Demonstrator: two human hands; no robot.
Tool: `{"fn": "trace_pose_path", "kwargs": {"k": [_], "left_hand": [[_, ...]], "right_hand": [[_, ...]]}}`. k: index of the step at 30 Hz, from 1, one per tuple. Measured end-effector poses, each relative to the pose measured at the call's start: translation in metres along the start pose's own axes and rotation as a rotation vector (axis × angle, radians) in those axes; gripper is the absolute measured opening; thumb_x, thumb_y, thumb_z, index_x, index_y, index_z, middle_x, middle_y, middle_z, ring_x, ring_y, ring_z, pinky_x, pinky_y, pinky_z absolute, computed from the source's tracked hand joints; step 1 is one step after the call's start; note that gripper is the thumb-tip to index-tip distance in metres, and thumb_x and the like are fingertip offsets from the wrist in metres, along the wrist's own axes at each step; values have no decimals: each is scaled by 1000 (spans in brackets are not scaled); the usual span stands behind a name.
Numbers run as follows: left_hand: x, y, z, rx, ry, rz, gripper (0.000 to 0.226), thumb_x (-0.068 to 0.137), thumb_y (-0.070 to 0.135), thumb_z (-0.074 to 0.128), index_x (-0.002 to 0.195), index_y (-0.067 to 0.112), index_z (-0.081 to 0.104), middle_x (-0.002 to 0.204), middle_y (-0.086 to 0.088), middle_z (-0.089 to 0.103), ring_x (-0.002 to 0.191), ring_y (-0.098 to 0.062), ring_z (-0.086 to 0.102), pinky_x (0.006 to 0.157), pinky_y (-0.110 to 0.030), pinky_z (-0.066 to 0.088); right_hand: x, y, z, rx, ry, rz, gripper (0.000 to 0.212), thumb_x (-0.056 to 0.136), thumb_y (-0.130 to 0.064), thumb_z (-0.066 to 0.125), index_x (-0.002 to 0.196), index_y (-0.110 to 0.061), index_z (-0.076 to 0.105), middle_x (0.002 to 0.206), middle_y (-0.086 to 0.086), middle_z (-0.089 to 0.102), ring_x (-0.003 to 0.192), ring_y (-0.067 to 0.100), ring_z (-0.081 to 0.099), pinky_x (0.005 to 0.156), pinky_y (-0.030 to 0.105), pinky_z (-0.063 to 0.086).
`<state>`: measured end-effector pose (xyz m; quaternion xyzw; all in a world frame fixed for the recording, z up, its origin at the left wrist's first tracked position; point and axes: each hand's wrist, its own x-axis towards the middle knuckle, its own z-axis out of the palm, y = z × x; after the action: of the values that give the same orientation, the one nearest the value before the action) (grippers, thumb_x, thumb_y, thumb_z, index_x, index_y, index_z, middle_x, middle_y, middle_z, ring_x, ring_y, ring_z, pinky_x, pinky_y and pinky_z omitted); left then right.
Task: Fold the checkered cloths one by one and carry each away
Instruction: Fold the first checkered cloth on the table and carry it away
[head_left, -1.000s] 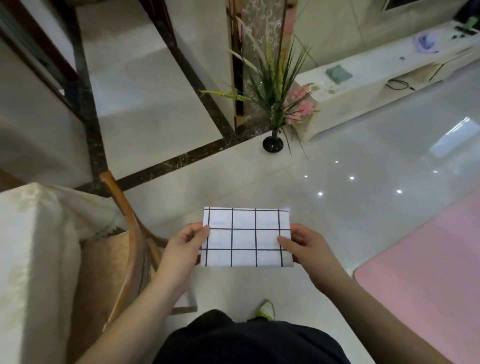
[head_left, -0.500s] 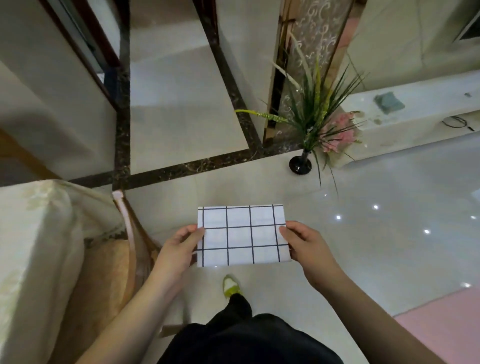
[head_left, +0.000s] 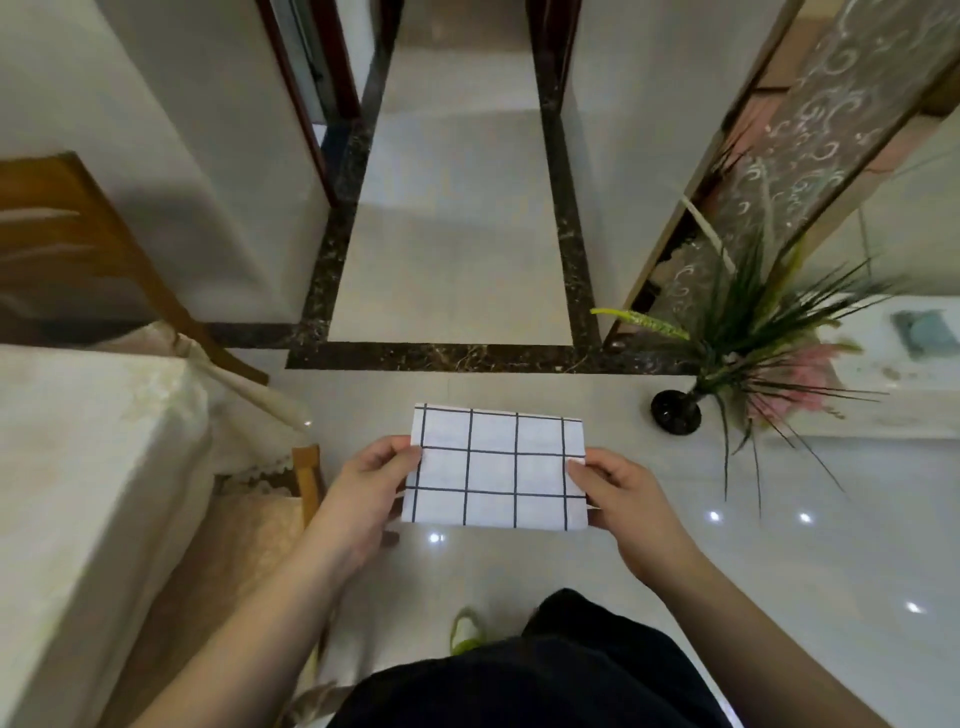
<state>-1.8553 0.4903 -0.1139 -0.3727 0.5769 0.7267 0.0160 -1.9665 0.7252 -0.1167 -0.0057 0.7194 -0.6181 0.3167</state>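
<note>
I see the checkered cloth (head_left: 496, 467) folded into a flat rectangle, held in the air at waist height over the tiled floor (head_left: 779, 571). My left hand (head_left: 363, 493) pinches its left edge, my right hand (head_left: 618, 493) its right edge, thumbs on top. It looks light, soft and limp, so I judge gripping both short edges keeps the fold together. A covered surface (head_left: 93, 467) sits left, a potted plant (head_left: 748, 353) right.

cloth-covered table (head_left: 78, 441) left, wooden chair (head_left: 67, 244) behind; potted plant (head_left: 748, 338) right.
</note>
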Motion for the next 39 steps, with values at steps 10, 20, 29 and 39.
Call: {"fn": "trace_pose_path", "kwargs": {"k": [10,20,29,39], "left_hand": [[92,50,6,-123,236,-22,20,96,26,56,87,24,74,95,-7,74,91,-25,69,79,-38,51],[158,103,17,-217,521,0,19,96,26,56,101,15,70,95,-8,74,89,-26,71,79,-41,55],[195,119,-24,-311,668,-29,15,95,24,57,88,17,69,90,-5,73,85,-22,69,65,-27,49],[221,129,-124,-516,833,21,17,97,20,55,93,9,66,80,-7,68,73,-18,65,66,-32,55]], "right_hand": [[154,-65,10,-85,-211,23,16,95,-12,58,99,-15,73,95,3,76,88,20,73,78,35,58],[283,-139,28,-236,-430,8,13,93,-13,61,100,-15,73,88,0,77,82,15,73,70,27,58],[366,-151,95,-356,-499,40,24,86,-26,71,107,-15,72,99,4,74,92,19,70,86,39,56],[423,-191,250,-525,-731,-14,21,89,-21,67,107,-12,71,97,8,75,90,23,72,86,45,57]]}}
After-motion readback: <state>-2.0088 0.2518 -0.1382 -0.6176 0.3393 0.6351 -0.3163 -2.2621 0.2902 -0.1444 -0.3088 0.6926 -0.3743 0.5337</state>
